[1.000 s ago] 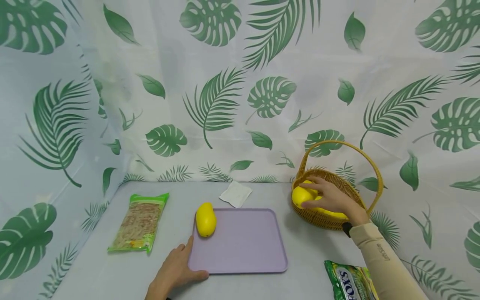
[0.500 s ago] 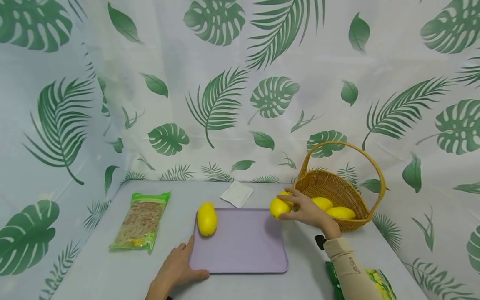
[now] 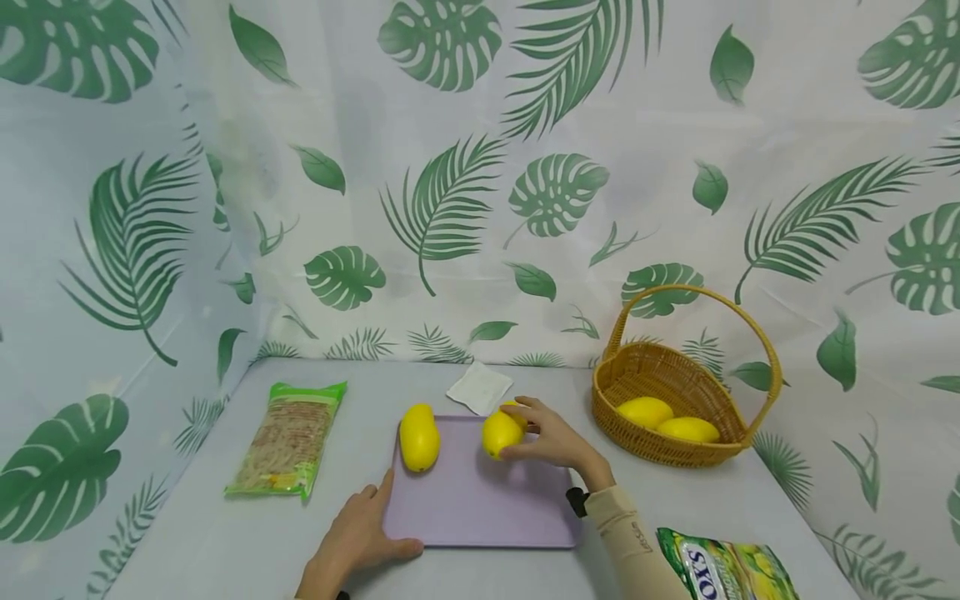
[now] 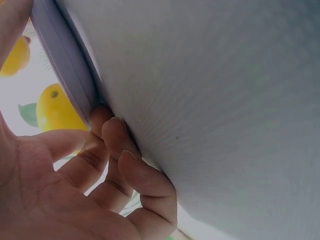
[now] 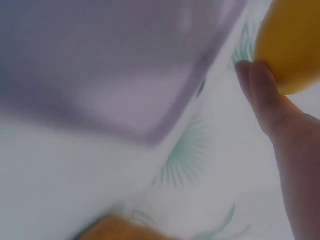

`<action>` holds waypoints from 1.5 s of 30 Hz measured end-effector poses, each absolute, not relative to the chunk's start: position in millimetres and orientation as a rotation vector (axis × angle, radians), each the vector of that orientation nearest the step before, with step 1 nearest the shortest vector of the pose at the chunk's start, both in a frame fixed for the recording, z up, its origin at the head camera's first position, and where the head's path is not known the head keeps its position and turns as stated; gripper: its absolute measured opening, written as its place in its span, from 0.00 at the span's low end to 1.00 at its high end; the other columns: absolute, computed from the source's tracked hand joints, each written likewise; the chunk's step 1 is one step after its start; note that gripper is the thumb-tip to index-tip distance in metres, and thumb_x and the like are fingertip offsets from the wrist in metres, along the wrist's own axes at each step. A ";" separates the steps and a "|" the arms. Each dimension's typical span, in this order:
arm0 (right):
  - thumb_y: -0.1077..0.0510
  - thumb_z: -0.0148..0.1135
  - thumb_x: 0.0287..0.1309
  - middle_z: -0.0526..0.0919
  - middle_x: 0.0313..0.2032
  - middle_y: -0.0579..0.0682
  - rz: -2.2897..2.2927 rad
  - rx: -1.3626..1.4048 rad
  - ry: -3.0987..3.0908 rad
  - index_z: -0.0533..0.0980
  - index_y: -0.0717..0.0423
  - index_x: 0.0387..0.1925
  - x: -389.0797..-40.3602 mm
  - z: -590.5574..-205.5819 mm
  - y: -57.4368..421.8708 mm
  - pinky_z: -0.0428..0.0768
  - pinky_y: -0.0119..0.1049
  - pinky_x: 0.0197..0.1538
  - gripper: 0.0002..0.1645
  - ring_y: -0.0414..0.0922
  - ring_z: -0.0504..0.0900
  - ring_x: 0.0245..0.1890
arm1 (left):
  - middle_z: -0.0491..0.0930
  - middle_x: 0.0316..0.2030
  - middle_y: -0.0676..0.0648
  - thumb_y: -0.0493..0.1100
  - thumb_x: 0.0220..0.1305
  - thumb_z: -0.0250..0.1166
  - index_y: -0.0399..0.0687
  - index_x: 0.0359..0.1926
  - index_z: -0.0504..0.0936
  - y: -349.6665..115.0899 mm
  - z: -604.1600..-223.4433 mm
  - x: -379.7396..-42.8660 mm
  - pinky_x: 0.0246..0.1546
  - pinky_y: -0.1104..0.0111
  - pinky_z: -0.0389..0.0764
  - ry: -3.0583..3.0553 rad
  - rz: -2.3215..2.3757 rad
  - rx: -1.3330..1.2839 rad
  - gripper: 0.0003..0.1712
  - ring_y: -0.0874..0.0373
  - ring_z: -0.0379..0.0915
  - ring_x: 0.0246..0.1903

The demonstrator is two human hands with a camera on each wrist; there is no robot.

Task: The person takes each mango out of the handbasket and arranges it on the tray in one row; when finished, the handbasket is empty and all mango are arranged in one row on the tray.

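My left hand [image 3: 356,533] holds the lilac tray [image 3: 480,517] at its near left corner, thumb along the front edge and fingers at the left side. In the left wrist view its curled fingertips [image 4: 122,135] rest low against the tray rim [image 4: 65,60]. Above the tray's far middle, my right hand [image 3: 553,440] grips a yellow mango [image 3: 500,435] between thumb and fingers. That mango [image 5: 295,45] also shows at the upper right of the right wrist view. A second mango [image 3: 419,437] lies in the tray's far left corner.
At the back right stands a wicker basket [image 3: 652,442] with a tall handle, two mangoes [image 3: 645,412] inside. A green-edged clear packet [image 3: 288,442] lies left of the tray, a white tissue [image 3: 480,387] behind it. A green printed bag [image 3: 727,568] lies front right.
The right hand has lifted a mango out of the basket and carried it left, over the tray. The left hand stays at the tray corner.
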State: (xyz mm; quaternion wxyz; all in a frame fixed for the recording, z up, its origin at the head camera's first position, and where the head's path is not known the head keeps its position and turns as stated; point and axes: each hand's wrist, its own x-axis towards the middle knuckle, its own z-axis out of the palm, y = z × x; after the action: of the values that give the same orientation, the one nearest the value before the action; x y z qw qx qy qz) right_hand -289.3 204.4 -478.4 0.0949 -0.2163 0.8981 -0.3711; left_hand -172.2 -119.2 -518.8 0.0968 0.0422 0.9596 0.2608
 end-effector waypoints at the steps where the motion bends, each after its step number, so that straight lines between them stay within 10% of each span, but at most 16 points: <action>1: 0.36 0.73 0.41 0.57 0.72 0.54 -1.090 -0.651 2.654 0.67 0.42 0.66 -290.2 -479.4 200.6 0.75 0.48 0.62 0.49 0.53 0.71 0.63 | 0.74 0.54 0.35 0.74 0.29 0.74 0.40 0.71 0.57 -119.1 -518.5 -172.4 0.52 0.47 0.75 2.843 0.768 0.126 0.72 0.44 0.72 0.49; 45: 0.37 0.72 0.41 0.53 0.73 0.55 -0.716 -0.883 2.562 0.65 0.39 0.67 -311.8 -490.5 139.6 0.64 0.57 0.67 0.49 0.58 0.59 0.70 | 0.74 0.54 0.35 0.75 0.28 0.73 0.41 0.71 0.57 -117.4 -517.0 -175.1 0.53 0.46 0.74 2.784 0.745 0.074 0.72 0.45 0.72 0.49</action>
State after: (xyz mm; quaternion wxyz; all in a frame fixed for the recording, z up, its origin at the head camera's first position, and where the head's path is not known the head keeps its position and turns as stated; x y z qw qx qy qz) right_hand -311.8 139.6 -490.5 0.1684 -0.3105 0.9011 -0.2516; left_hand -175.1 -117.4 -517.0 0.1291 0.0255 0.9576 0.2562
